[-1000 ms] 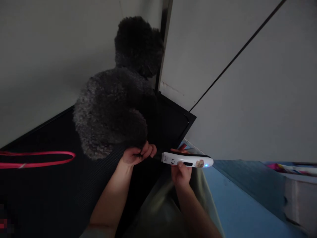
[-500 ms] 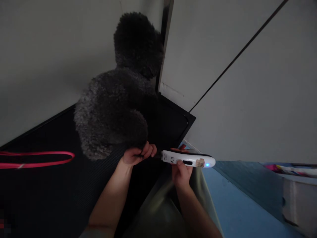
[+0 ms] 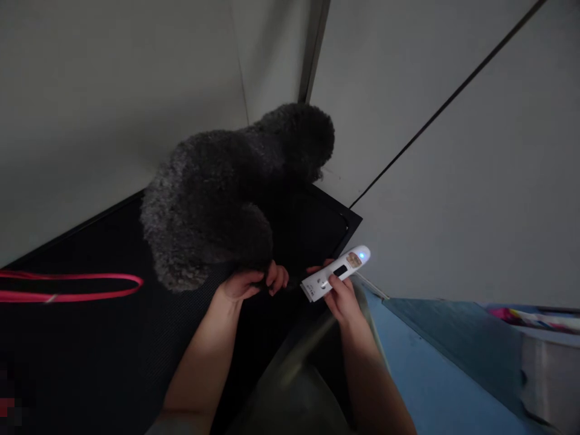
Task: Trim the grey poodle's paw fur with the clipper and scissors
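Observation:
A dark grey, curly-haired dog [image 3: 212,193] is on a black ribbed table [image 3: 113,344], its head toward the upper right. My left hand [image 3: 254,283] is closed around one of its paws, at the near side of its body; the paw itself is mostly hidden in dark shadow and fingers. In my right hand [image 3: 344,296] is a white hair clipper [image 3: 334,275] with a blue light lit at its rear end. My thumb lies along its upper face beside the dark switch. The clipper's blade end points down-left, a short gap from my left fingers.
A red loop leash [image 3: 104,295] lies over the table at the left. Pale walls [image 3: 430,181] meet in a corner behind the dog. Blue flooring [image 3: 421,356] and a whitish bin [image 3: 550,374] with a colourful packet [image 3: 534,319] are at the lower right.
The dog's head has lowered and swung right toward the wall. My right hand has turned the clipper, so its rear end now tilts up-right. My left hand keeps its hold on the paw.

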Demonstrator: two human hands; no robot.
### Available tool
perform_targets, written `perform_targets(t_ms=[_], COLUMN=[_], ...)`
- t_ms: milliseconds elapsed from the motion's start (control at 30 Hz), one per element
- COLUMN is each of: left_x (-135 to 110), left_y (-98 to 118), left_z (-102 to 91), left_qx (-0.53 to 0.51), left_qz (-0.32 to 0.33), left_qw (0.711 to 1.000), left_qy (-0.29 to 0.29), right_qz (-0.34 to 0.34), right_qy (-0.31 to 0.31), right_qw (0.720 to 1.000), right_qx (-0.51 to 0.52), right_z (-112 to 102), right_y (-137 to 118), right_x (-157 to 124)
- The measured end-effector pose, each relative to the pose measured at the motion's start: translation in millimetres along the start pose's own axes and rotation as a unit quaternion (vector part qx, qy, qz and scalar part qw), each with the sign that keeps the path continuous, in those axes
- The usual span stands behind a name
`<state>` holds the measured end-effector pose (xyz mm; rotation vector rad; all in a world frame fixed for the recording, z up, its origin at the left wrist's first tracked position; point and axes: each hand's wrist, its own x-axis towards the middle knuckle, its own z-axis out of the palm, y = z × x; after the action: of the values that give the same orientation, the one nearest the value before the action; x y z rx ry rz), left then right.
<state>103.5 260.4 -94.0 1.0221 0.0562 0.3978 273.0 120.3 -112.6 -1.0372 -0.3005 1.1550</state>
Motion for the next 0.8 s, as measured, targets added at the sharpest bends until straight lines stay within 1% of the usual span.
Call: perform_targets(t_ms=[67,133,200,267,433,633,800], left_x=[0,0,0,0,-2,-1,-3], left_y=[0,-1,-3,-4,-5,-4,-4], left_z=[-1.0,-2.0,-2.6,-2.8,-2.8,-3.1,-3.7], left_qx=[-0.004,-0.015,-0.026,-0.034,-0.04,-0.035,-0.034], left_qz=[-0.006,0.003,0.019,0.03,0.023,0.015,0.043], left_qw=[1.0,1.0,0.999,0.999,0.999,0.999,0.998], left_qy=[0.003,0.008,0.015,0.017,-0.003,-0.007,-0.01], right_qz=[0.021,0.029,0.028,0.034,0.064,0.074,0.089], right_qy=[0.004,0.01,0.034,0.057,0.087,0.118,0.136], right_qw=[1.0,0.999,0.998,0.996,0.991,0.986,0.981], right_qx=[0.021,0.036,0.05,0.064,0.083,0.096,0.109], right_z=[-2,-1,5,13,32,35,35], right_y=[7,12,16,18,17,21,23], right_x=[-11,-19,-23,-23,-19,-17,-16])
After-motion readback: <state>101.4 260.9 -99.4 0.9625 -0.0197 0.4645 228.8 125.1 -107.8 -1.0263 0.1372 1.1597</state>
